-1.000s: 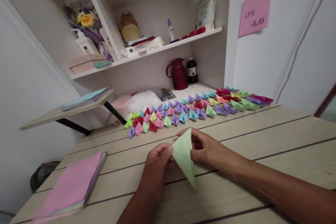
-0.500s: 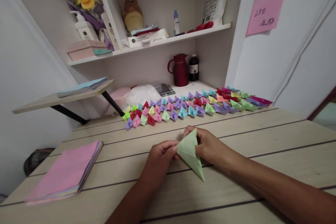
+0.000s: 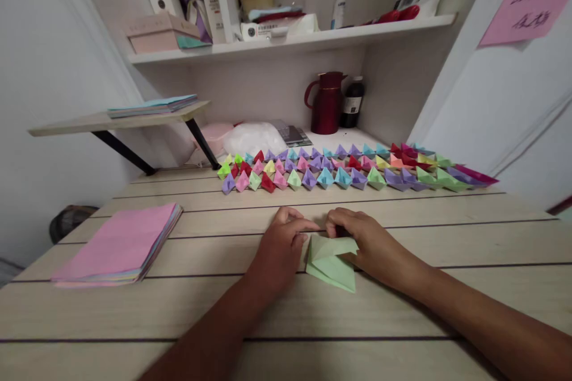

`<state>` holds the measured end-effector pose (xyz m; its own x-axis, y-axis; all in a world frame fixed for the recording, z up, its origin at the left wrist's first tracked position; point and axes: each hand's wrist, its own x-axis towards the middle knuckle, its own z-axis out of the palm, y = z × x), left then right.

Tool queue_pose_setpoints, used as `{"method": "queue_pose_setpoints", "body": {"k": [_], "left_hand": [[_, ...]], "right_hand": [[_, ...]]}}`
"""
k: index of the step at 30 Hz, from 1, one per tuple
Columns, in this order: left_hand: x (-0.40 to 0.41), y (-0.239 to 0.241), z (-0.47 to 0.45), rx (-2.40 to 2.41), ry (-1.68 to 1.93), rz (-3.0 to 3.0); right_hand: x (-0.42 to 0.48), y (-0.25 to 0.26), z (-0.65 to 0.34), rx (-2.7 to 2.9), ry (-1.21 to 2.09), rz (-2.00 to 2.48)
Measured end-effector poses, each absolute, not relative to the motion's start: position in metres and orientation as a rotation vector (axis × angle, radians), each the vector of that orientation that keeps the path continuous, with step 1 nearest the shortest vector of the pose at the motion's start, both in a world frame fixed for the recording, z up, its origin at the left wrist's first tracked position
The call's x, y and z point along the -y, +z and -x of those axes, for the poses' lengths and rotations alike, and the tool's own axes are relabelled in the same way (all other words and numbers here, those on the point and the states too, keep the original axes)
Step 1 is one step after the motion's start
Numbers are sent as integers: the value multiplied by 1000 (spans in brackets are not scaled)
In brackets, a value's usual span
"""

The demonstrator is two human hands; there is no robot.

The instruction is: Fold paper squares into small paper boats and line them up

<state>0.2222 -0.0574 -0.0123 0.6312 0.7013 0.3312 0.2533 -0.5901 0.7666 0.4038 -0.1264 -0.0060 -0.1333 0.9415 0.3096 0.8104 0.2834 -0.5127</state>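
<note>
A light green folded paper (image 3: 331, 261) lies on the wooden table (image 3: 402, 309) between my hands. My left hand (image 3: 281, 249) presses on its left edge, with the fingers curled over the top corner. On the paper's right side my right hand (image 3: 364, 238) pinches its upper fold. Both hands rest low on the table. Beyond them, rows of several small coloured paper boats (image 3: 339, 169) line the table's far side.
A stack of coloured paper sheets (image 3: 120, 244), pink on top, lies at the left. A dark red jug (image 3: 328, 102) and a dark bottle (image 3: 353, 106) stand in the alcove. A small raised board (image 3: 111, 120) carries more sheets. A pink note (image 3: 527, 3) hangs on the right wall.
The green paper, held upright above the table before, has come down flat onto it. Both hands lowered with it, and the view tilted down and closer.
</note>
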Motion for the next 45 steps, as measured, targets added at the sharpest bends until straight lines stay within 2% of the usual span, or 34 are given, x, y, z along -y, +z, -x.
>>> {"method": "queue_pose_setpoints", "body": {"k": [9,19,23,30,39,45], "left_hand": [[55,-16,-217,-647,565,-2610],[54,1,-203,-550,303,-3022],[47,-2,-199,-603,333,-3019],[47,-7,-207,-718,639,-2657],[59,1,-215,-633,393,-2705],[56,-3,-213,-647,453,-2631]], "right_hand": [[131,-4,-404,2176,160,1641],[132,16,-427,2269,627,1310],[132,14,-427,2296,603,1292],[131,2,-422,2312,412,1314],[132,11,-424,2299,502,1368],[127,3,-424,2167,437,1504]]}}
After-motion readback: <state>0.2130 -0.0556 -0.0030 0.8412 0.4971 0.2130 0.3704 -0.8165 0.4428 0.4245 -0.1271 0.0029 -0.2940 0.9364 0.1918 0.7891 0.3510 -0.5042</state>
